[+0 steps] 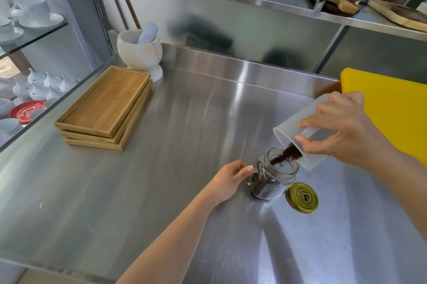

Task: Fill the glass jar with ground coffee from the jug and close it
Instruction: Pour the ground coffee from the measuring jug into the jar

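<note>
A glass jar (pixel 273 177) with a side handle stands open on the steel counter, with dark ground coffee in its lower part. My left hand (pixel 231 178) grips the jar's handle. My right hand (pixel 342 130) holds a translucent plastic jug (pixel 293 131) tilted steeply down and to the left, its rim just above the jar's mouth. A stream of ground coffee (pixel 287 155) runs from the jug's lip into the jar. The gold metal lid (pixel 302 197) lies flat on the counter, just right of the jar.
A stack of bamboo trays (pixel 104 108) sits at the left, and a white marble mortar with pestle (pixel 139 51) behind it. A yellow cutting board (pixel 390 108) lies at the right edge. White cups fill glass shelves far left. A steel shelf hangs overhead.
</note>
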Tool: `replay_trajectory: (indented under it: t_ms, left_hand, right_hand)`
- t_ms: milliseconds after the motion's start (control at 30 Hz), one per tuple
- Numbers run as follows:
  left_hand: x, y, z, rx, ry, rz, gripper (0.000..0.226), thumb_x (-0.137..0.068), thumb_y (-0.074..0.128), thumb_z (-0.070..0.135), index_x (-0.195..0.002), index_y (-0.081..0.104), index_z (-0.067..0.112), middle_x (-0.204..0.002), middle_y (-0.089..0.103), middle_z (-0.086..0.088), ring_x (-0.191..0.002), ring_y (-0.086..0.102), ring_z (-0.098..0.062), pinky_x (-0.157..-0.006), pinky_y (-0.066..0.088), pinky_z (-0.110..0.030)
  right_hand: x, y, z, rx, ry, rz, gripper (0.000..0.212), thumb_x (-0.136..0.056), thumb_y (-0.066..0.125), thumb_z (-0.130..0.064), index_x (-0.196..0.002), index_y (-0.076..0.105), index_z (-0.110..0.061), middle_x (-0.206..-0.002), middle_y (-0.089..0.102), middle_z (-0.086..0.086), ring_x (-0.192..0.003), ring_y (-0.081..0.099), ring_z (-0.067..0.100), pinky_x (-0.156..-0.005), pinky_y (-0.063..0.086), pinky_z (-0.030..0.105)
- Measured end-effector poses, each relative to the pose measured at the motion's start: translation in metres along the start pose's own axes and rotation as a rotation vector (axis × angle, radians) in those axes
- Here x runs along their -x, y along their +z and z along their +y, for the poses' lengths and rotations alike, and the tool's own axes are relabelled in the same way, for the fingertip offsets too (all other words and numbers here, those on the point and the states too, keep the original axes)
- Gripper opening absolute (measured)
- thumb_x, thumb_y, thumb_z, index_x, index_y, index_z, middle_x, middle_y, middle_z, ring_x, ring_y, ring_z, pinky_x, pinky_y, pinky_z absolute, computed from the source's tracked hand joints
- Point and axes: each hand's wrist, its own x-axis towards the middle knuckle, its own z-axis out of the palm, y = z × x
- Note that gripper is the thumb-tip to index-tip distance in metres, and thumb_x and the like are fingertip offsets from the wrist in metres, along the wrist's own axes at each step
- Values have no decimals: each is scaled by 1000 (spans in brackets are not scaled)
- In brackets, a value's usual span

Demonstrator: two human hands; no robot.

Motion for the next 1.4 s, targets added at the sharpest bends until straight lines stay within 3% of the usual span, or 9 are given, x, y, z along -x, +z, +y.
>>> replay_trajectory:
  t_ms: [500, 633, 800, 967, 1133, 1400]
  left_hand:
    - [3, 0, 1, -4, 4, -3, 43, -73, 50, 68, -71, 53, 25, -70, 49, 2, -62, 40, -10, -65, 34, -30]
    - [3, 0, 2, -5, 8, 2, 38, -76, 51, 64, -69, 52, 27, -69, 48, 3, -61, 39, -9, -64, 34, -30]
    - [3, -1, 2, 7, 6, -18, 38, -78, 51, 60, -74, 53, 22, -74, 51, -1, -67, 42, -13, -68, 35, -31]
    - [5, -2, 3, 5, 2, -23, 32, -81, 51, 56, -72, 53, 25, -73, 52, 2, -64, 42, -9, -66, 35, -29]
    - [5, -1, 3, 17, 0, -24, 29, -83, 52, 52, -71, 53, 26, -74, 54, 1, -66, 43, -10, -67, 35, -30]
    - [5, -1, 4, 9, 3, -34, 31, -84, 51, 52, -74, 53, 23, -78, 55, -3, -70, 45, -13, -69, 35, -31]
  right_hand:
    - [1, -3, 1, -9, -5, -11, 38, -73, 52, -41, -72, 68, -6, -67, 38, -4, -72, 33, 18, -68, 20, 36]
    - [-1, -8, 2, -12, 18, -32, 28, -69, 65, -34, -71, 68, -6, -66, 39, -3, -72, 27, 12, -69, 20, 35]
    - [1, -4, 0, 42, -34, -17, 22, -61, 71, -24, -71, 68, -4, -70, 36, -4, -72, 33, 19, -67, 20, 35]
    - [2, 0, -1, 78, -103, -40, 24, -60, 70, -26, -69, 68, -5, -59, 52, 9, -72, 34, 21, -67, 22, 36]
    - [3, 1, -4, 53, -213, -50, 21, -60, 72, -23, -69, 67, -5, -57, 50, 9, -70, 33, 22, -67, 25, 38]
    - [4, 2, -8, 10, -200, -60, 22, -58, 73, -24, -71, 68, -6, -58, 51, 9, -72, 33, 20, -69, 25, 36]
